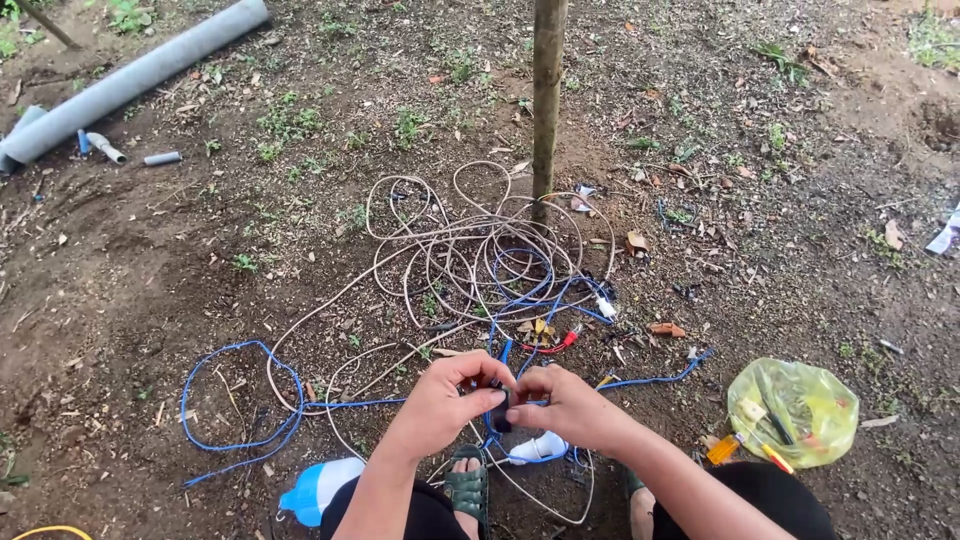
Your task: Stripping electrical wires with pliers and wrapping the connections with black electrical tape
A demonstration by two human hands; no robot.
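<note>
Pinching a small dark piece [502, 408] on the blue wire [240, 400] at lower centre, both hands meet, fingers closed on it. The left hand [445, 400] and right hand [570, 405] angle inward. The work looks midway: the beige cable [470, 250] lies tangled above.
</note>
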